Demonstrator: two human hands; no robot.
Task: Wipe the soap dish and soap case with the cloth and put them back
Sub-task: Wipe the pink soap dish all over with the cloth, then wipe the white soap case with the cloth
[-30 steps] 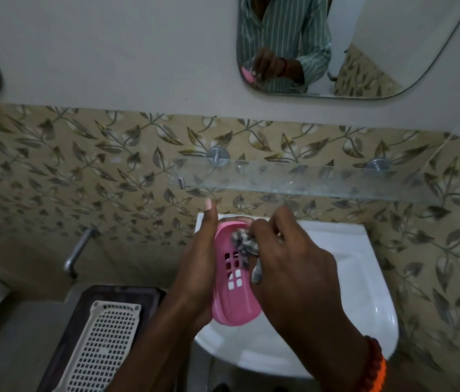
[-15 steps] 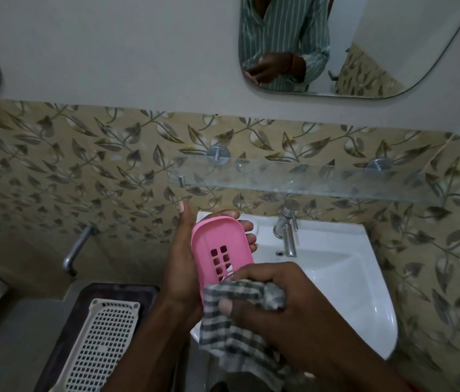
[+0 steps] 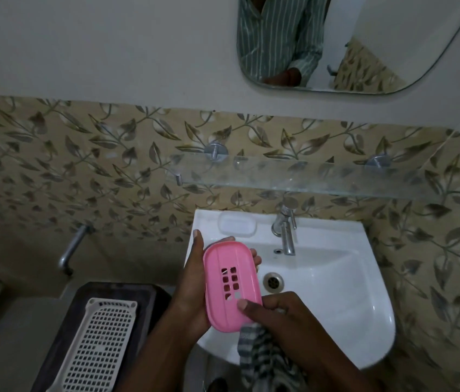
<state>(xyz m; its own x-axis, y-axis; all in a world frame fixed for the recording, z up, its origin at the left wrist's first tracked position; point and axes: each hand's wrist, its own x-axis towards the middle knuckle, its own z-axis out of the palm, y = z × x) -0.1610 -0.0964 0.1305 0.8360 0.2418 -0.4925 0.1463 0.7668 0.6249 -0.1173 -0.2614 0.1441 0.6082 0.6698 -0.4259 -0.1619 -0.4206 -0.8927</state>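
Here the left hand (image 3: 192, 281) cradles the pink soap dish (image 3: 233, 285) over the basin's (image 3: 336, 292) left edge, fingers curled round its far side, thumb upright. The right hand (image 3: 288, 321) comes from below, thumb pressed on the dish's lower face, its fingers bunching the striped cloth (image 3: 262, 355) beneath. A clear soap case (image 3: 237, 224) sits on the basin's back ledge.

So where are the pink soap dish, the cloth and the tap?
pink soap dish (image 3: 230, 284), head view, on its slotted middle.
cloth (image 3: 262, 360), head view, on the striped fold hanging below the right hand.
tap (image 3: 286, 232), head view, on its metal spout.
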